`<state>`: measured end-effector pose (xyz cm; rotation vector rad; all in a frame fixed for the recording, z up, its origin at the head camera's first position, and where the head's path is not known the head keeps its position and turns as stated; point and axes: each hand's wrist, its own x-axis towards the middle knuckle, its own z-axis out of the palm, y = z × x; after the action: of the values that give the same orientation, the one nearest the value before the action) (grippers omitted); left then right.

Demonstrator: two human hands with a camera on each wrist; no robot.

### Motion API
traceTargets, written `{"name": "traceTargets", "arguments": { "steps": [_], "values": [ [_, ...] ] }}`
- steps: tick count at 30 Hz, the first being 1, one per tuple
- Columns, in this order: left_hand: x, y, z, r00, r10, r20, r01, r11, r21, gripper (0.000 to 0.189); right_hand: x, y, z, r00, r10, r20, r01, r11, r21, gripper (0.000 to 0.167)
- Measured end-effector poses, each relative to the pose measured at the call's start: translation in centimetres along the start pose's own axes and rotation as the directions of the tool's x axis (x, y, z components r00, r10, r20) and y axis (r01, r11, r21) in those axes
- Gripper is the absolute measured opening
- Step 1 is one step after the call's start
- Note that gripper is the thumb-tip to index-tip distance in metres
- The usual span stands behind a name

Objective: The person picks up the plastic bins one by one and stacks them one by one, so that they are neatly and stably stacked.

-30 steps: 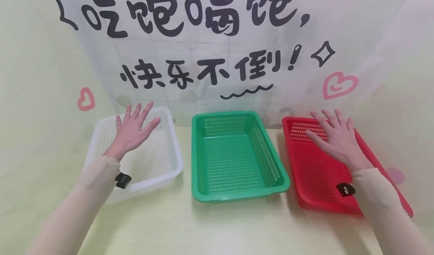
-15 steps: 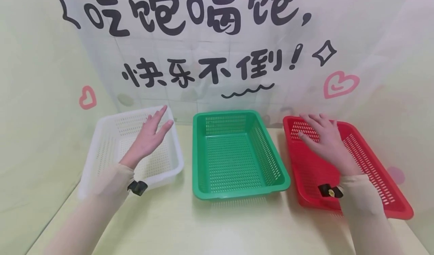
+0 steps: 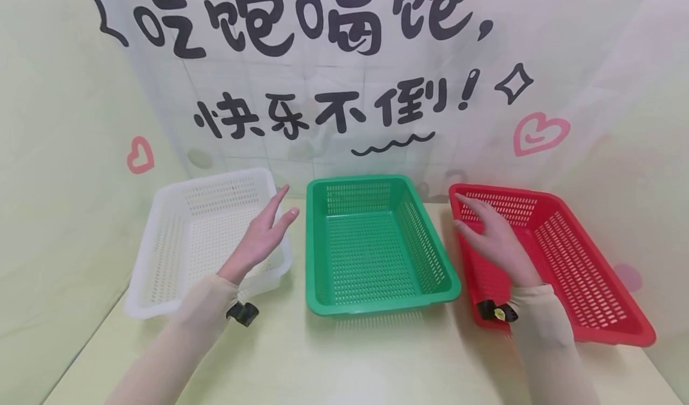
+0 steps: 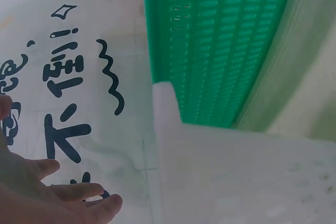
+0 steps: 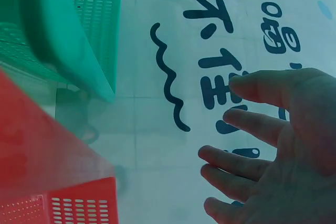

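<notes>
Over the right side of the white basket [image 3: 167, 237] is my left hand [image 3: 258, 237], its fingers straight and holding nothing. My right hand [image 3: 495, 240] hovers above the left part of the red basket [image 3: 581, 267], fingers extended and thumb apart. Between the two hands stands a green basket [image 3: 371, 261] with nothing in it. In the left wrist view the fingers of the left hand [image 4: 58, 198] are spread before the printed backdrop. The right wrist view shows the right hand [image 5: 278, 150] with its palm visible and fingers separated.
The three baskets stand side by side on a pale table [image 3: 355, 357]. Behind them hangs a white cloth backdrop [image 3: 334, 82] with black lettering and pink hearts. Pale cloth also hangs at the left and right sides.
Both hands have moved inward, the left to the right and the right to the left. They have turned from palm-down to more edge-on. The baskets have stayed in place.
</notes>
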<state>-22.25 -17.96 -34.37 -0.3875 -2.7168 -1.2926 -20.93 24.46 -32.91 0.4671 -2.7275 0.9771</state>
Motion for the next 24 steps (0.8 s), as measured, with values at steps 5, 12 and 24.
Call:
{"name": "traceTargets", "arguments": {
  "steps": [5, 12, 24],
  "values": [
    [-0.2, 0.1, 1.6, 1.000, -0.001, 0.010, 0.001, 0.998, -0.070, 0.064, 0.0, -0.7, 0.6, 1.000, 0.014, 0.025, -0.014, 1.000, 0.015, 0.064],
    [-0.5, 0.0, 3.4, 0.997, -0.040, 0.065, 0.047, 0.993, -0.111, 0.071, -0.2, -1.3, 1.9, 0.996, 0.048, 0.077, -0.050, 0.999, 0.020, 0.068],
    [-0.8, -0.2, 4.4, 0.984, -0.101, 0.150, 0.128, 0.974, -0.187, 0.073, -0.1, -0.8, 3.8, 0.989, 0.069, 0.132, -0.080, 0.993, 0.087, 0.066]
  ]
}}
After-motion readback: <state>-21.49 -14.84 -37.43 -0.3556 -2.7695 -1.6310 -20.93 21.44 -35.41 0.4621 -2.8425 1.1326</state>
